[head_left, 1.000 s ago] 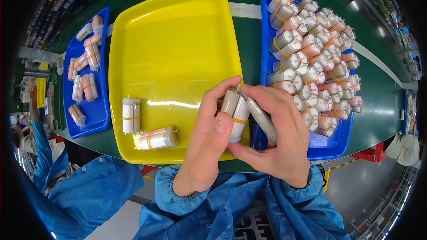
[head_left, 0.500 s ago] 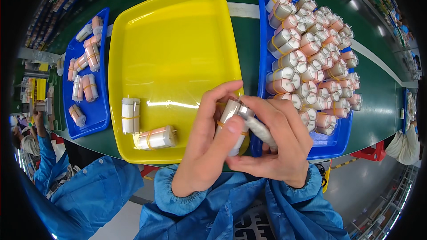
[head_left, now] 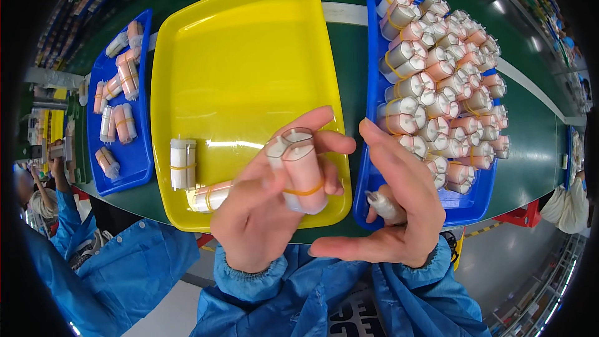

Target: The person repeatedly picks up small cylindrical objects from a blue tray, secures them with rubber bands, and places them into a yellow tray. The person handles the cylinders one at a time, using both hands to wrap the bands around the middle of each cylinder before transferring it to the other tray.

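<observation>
Two bare hands work above a dark green table [head_left: 346, 56]. Held by the left hand [head_left: 256, 212], thumb on one side and fingers on the other, is a bundle of pink and white cylinders [head_left: 304, 171] in clear wrapping, its end tilted up and a yellowish band around its lower part. From where we stand, it appears over the near right corner of a yellow tray [head_left: 249, 62].

Just beside it, the right hand [head_left: 409, 212] has its thumb and forefinger spread wide apart and well clear of the bundle, while a pale rod [head_left: 388, 207] sits in its curled lower fingers; most of the rod is hidden, so its full shape cannot be made out.

Inside the yellow tray, toward its near left corner, one banded white bundle [head_left: 183, 165] lies lengthwise; near it a second bundle [head_left: 209, 198] lies crosswise, partly hidden behind the left hand. To the right, a blue tray [head_left: 458, 208] is crowded with a heap of similar bundles [head_left: 440, 81], most with their ends facing the worker. At far left, a smaller blue tray [head_left: 134, 165] carries a loose scatter of pink and white bundles [head_left: 127, 78]. Close by, another person in a blue jacket [head_left: 131, 262] is partly in view.
</observation>
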`<state>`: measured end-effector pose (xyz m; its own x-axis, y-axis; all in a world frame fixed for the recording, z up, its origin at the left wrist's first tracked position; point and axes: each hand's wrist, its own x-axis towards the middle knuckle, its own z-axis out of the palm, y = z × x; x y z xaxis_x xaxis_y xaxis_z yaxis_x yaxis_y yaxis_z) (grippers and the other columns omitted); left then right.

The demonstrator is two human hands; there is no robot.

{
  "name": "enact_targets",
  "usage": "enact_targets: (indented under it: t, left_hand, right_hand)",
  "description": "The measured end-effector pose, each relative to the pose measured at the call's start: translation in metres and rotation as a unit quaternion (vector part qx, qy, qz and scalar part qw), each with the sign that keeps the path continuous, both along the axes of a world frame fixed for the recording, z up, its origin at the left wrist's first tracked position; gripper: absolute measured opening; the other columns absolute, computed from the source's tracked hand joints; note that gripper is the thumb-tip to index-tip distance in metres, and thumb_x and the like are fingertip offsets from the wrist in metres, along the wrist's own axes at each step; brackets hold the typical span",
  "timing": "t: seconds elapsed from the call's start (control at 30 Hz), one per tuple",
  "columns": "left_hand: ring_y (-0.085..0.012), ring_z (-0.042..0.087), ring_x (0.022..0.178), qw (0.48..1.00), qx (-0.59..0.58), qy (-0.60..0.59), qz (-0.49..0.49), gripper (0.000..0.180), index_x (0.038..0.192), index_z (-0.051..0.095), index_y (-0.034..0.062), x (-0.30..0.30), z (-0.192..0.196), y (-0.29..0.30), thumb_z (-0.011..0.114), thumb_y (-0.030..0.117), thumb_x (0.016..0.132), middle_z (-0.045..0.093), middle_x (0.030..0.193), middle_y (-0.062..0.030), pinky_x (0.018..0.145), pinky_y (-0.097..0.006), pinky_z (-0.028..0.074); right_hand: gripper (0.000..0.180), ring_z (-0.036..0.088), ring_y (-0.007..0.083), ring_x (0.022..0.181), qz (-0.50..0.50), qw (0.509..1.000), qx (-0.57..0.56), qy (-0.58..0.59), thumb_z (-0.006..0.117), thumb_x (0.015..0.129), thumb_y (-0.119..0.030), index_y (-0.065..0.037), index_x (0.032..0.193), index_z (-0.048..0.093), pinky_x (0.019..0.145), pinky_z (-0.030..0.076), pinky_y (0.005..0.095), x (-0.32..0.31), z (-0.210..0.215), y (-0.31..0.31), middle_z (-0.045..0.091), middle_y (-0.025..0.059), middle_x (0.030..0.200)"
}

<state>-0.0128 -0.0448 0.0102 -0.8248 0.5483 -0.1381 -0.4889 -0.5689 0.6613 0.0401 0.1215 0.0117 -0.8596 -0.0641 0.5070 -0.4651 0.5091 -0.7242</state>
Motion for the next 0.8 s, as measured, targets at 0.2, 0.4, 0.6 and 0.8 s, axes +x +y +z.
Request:
enact_targets:
  t: [0.2,0.4,0.6,0.8]
  left_hand:
    - [-0.0199,0.055,0.088,0.997,-0.034,-0.048,0.054,0.061,0.137,0.034,0.0018,0.011,0.0,0.011,0.054,0.041,0.095,0.051,0.111,-0.0111,0.077,-0.034,0.045]
    - [-0.0193,0.056,0.088,0.995,-0.06,-0.062,0.051,0.044,0.126,0.039,0.0064,0.006,0.0,0.011,0.047,0.04,0.1,0.052,0.11,-0.0086,0.078,-0.034,0.046]
    - [-0.0202,0.053,0.108,0.995,-0.083,-0.035,0.037,0.059,0.143,0.029,0.0038,0.01,0.005,0.011,0.041,0.042,0.1,0.05,0.123,-0.0109,0.094,-0.033,0.043]
    - [-0.0205,0.045,0.12,0.965,-0.229,0.126,0.014,0.065,0.147,0.026,-0.0033,0.012,0.014,0.005,0.043,0.037,0.099,0.045,0.133,-0.0152,0.103,-0.031,0.034]
  right_hand:
    - [0.104,0.055,0.0374,0.121,0.004,1.0,0.01,-0.026,0.094,0.05,-0.038,0.002,0.134,0.048,0.1,0.045,0.0422,0.002,0.0,-0.003,0.054,0.0279,0.13]
    - [0.097,0.056,0.0368,0.12,0.013,1.0,0.003,-0.027,0.093,0.053,-0.034,0.002,0.132,0.049,0.097,0.049,0.0416,0.002,-0.002,-0.003,0.054,0.0274,0.13]
    - [0.087,0.056,0.0361,0.12,0.016,0.997,0.047,-0.061,0.092,0.058,-0.022,0.003,0.131,0.052,0.096,0.049,0.0416,-0.004,-0.005,-0.009,0.055,0.0237,0.13]
    - [0.079,0.063,0.0248,0.108,-0.004,0.997,0.047,-0.066,0.086,0.063,-0.021,-0.001,0.132,0.052,0.068,0.049,0.0263,-0.006,-0.007,-0.004,0.057,0.0142,0.13]
